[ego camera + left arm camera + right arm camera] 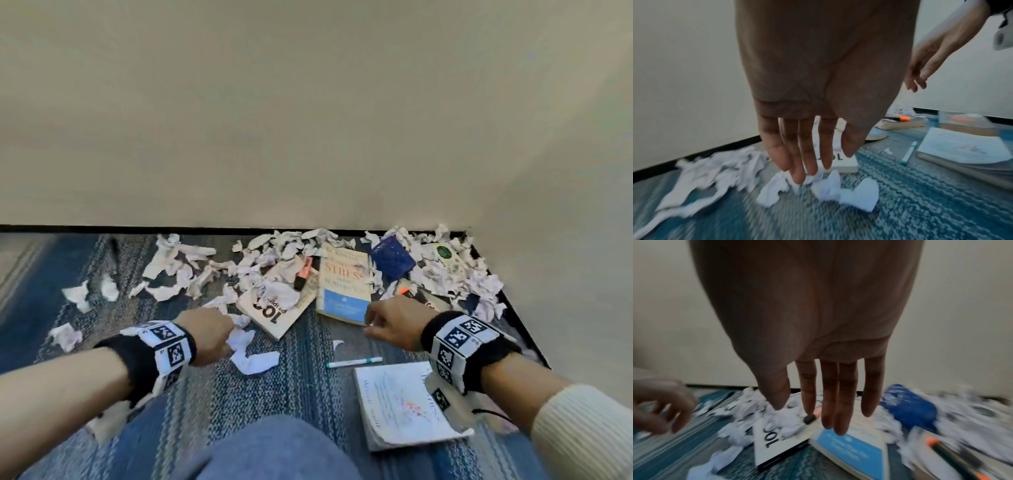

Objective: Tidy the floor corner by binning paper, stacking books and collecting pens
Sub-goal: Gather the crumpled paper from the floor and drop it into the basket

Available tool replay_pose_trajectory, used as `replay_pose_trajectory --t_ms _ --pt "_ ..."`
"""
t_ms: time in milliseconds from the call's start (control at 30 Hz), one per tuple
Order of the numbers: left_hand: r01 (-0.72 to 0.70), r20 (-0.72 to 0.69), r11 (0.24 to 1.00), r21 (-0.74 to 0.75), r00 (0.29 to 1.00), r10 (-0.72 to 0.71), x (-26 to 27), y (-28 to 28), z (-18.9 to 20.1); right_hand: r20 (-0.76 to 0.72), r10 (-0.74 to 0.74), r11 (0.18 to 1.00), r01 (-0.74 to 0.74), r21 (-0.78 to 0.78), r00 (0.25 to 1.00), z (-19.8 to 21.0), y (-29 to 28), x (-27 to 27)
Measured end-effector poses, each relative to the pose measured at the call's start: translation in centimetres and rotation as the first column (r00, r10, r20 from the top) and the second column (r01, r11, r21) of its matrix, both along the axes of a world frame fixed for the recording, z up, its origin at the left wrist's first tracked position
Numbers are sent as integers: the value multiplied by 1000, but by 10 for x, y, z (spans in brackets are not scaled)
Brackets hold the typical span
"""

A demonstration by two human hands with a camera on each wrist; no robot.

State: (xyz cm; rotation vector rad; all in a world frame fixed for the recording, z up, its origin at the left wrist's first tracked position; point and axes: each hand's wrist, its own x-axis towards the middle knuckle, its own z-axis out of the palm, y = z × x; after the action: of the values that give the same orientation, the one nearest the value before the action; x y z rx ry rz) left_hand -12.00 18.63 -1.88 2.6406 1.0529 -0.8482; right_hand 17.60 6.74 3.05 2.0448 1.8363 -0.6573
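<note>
Both hands hang over a blue patterned carpet (301, 359) in the corner of a room, where two cream walls meet. The left hand (205, 334) reaches down with straight fingers (797, 155) held loosely together, their tips at or just above a crumpled paper scrap (777, 186); whether they touch it is unclear through the blur. The right hand (394, 323) hovers above the near edge of a book with a blue band and the word STRESS on its cover (346, 287), its fingers (838, 402) straight and slightly apart, holding nothing.

Torn and crumpled paper (274, 260) is strewn along the far wall and piled thickly into the right corner. Beside the STRESS book, to its left, lies a white book marked 101 (274, 308), partly covered by paper, with a pink highlighter (303, 274) lying between the two books. A dark blue book (392, 257) lies near the far wall towards the corner, among the scraps. An orange-tipped marker (406, 293) rests on another book just beyond the right hand. Nearer the person, a white pen with a teal cap (354, 362) lies on the carpet just beyond a white notebook (400, 407), which sits under the right wrist. A knee in blue jeans (274, 448) shows at the near edge
</note>
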Motion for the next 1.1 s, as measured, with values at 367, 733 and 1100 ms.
replay_pose_trajectory --t_ms 367,733,1100 --pt "-402 292 912 -86 865 409 -6 -49 -117 158 289 956 -278 -89 944 -141 47 -49" --pt "-492 587 868 -63 685 431 14 -61 -141 53 231 965 -235 113 972 -182 43 -20" --pt "-727 715 683 -65 444 540 14 -34 -130 -428 -43 917 206 343 903 -163 71 -52"
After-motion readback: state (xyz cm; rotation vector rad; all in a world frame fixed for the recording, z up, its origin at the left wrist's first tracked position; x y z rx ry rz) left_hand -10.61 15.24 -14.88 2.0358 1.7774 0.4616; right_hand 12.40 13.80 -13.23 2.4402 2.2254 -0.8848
